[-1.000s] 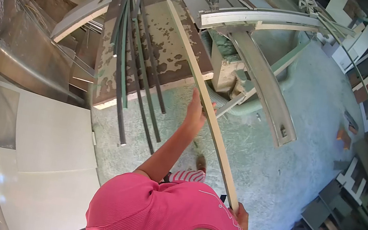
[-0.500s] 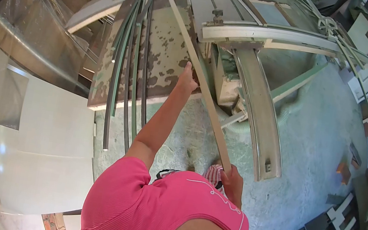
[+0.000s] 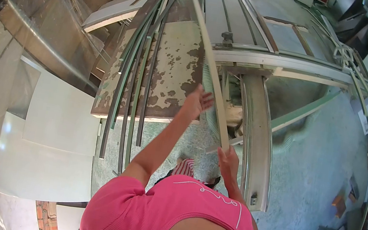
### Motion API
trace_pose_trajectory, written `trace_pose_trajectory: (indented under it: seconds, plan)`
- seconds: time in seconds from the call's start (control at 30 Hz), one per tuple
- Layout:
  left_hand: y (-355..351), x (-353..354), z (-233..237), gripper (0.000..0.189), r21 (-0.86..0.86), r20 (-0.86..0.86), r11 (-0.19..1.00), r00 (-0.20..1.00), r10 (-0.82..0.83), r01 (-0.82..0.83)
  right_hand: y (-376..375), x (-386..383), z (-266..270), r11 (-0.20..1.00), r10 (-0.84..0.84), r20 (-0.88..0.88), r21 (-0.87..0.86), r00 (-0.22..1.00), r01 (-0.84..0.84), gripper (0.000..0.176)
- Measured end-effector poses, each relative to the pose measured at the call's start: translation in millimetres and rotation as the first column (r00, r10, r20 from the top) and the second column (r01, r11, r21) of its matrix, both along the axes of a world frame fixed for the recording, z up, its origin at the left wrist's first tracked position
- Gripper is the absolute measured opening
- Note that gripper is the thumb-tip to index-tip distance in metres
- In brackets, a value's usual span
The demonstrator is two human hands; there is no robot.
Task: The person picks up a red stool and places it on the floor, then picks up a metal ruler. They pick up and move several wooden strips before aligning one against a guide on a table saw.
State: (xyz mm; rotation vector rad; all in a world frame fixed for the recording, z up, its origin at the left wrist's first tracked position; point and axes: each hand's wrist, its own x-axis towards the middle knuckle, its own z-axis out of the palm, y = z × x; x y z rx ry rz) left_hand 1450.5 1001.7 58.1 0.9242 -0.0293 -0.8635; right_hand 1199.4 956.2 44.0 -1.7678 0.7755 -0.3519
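Observation:
A long, narrow wooden strip (image 3: 211, 64) slants from the far side of the worktable down toward my body. Its near end is in my right hand (image 3: 228, 161), with the fingers wrapped round it in front of my waist. My left hand (image 3: 198, 101) is just left of the strip, around its middle, with fingers stretched out and apart and nothing in them. Beneath that hand lies the edge of a worktable (image 3: 173, 60) with a blotchy, peeling surface. The strip's far end overlaps the back of this table in the view.
Several long thin bars (image 3: 148, 80) lie on the table and jut over its near edge. To the right stands a sliding-table machine with a metal crossbar (image 3: 288, 64) and a protruding rail (image 3: 256, 145). A ribbed hose (image 3: 285, 143) runs on the floor. White panels (image 3: 63, 115) stand left.
The strip has swung nearer to the machine's rail, its near end moving forward and up with my right hand. My left hand has come nearer, its fingers spreading. My view has shifted slightly.

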Motion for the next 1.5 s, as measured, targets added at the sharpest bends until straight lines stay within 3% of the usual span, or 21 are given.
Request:
trace_pose_trajectory:
  seconds: [0.13, 0.17, 0.2, 0.3, 0.4, 0.5, 0.6, 0.67, 0.73, 0.83, 0.97, 1.03, 1.17, 1.23, 1.37, 1.47, 1.5]
  plan:
    - [29.5, -43.4, -1.8, 0.038, 0.244, 0.084, 0.956, 0.978, -0.191, 0.166, -1.3, 71.6, -4.5, 1.0, -0.02, 0.056, 0.007, 0.998, 0.02, 0.027]
    - [36.1, -47.0, -3.6, 0.038, 0.289, 0.103, 0.938, 0.968, -0.228, 0.19, 1.9, 88.5, 1.8, 0.994, -0.048, 0.067, 0.101, 0.997, 0.041, 0.027]
    - [42.5, -47.8, -5.0, 0.038, 0.281, 0.106, 0.942, 0.97, -0.22, 0.183, 4.7, 105.1, 6.7, 0.98, -0.076, 0.077, 0.191, 0.994, 0.06, 0.028]
    - [59.1, -38.1, -7.5, 0.038, 0.25, 0.144, 0.944, 0.956, -0.255, 0.214, 17.0, 153.2, 1.9, 0.983, -0.127, 0.202, 0.156, 0.971, 0.096, 0.033]
    - [74.1, -20.9, -6.2, 0.039, 0.267, 0.18, 0.953, 0.964, -0.196, 0.143, 23.7, 190.7, 13.9, 0.989, -0.145, 0.068, 0.025, 0.987, 0.144, 0.034]
    - [92.5, -1.6, -4.2, 0.042, 0.267, 0.138, 0.939, 0.956, -0.261, 0.217, 31.8, 221.9, 18.6, 0.99, -0.139, 0.125, 0.019, 0.982, 0.138, 0.036]
    - [106.3, 13.1, -6.7, 0.043, 0.196, 0.118, 0.957, 0.963, -0.24, 0.214, 35.8, 248.8, -9.2, 0.99, -0.126, 0.056, -0.06, 0.99, 0.13, 0.038]
    - [112.9, 20.7, -13.6, 0.043, 0.177, 0.112, 0.963, 0.968, -0.223, 0.202, 39.3, 260.4, -20.5, 0.988, -0.119, 0.027, -0.095, 0.992, 0.122, 0.039]
    - [119.0, 25.0, -17.3, 0.043, 0.154, 0.132, 0.971, 0.97, -0.203, 0.182, 39.1, 269.2, -24.6, 0.968, -0.066, -0.079, -0.247, 0.995, 0.044, 0.042]
    - [124.5, 28.1, -15.9, 0.043, 0.175, 0.082, 0.963, 0.971, -0.224, 0.207, 37.1, 277.8, -19.0, 0.965, -0.049, -0.146, -0.261, 0.988, 0.01, 0.048]
    - [122.4, 25.0, -31.2, 0.045, 0.136, 0.061, 0.969, 0.975, -0.216, 0.206, 20.6, 288.8, -27.2, 0.947, -0.046, -0.168, -0.32, 0.985, -0.01, 0.044]
    - [122.6, 23.8, -34.2, 0.045, 0.115, -0.004, 0.974, 0.981, -0.195, 0.195, 9.8, 295.0, -40.4, 0.935, -0.027, -0.097, -0.356, 0.995, -0.009, 0.043]
    - [122.8, 33.0, -37.5, 0.047, 0.075, 0.005, 0.979, 0.982, -0.191, 0.19, -2.0, 306.8, -45.0, 0.93, -0.003, -0.078, -0.367, 0.997, -0.026, 0.041]
    - [124.5, 41.9, -29.7, 0.047, 0.12, 0.007, 0.969, 0.976, -0.218, 0.215, -4.8, 309.7, -34.2, 0.96, 0.017, -0.142, -0.274, 0.99, -0.056, 0.041]
    - [116.0, 58.1, -33.1, 0.048, 0.127, 0.037, 0.975, 0.982, -0.186, 0.18, -9.9, 317.0, -22.6, 0.974, 0.009, -0.083, -0.224, 0.996, -0.027, 0.04]
    - [100.1, 71.4, -29.3, 0.048, 0.183, 0.032, 0.969, 0.984, -0.173, 0.164, -29.6, 330.2, -21.3, 0.968, 0.015, -0.197, -0.243, 0.98, -0.064, 0.043]
    - [94.1, 75.8, -28.3, 0.047, 0.208, 0.033, 0.964, 0.984, -0.175, 0.164, -38.3, 335.2, -24.8, 0.908, 0.025, -0.275, -0.396, 0.961, -0.137, 0.045]
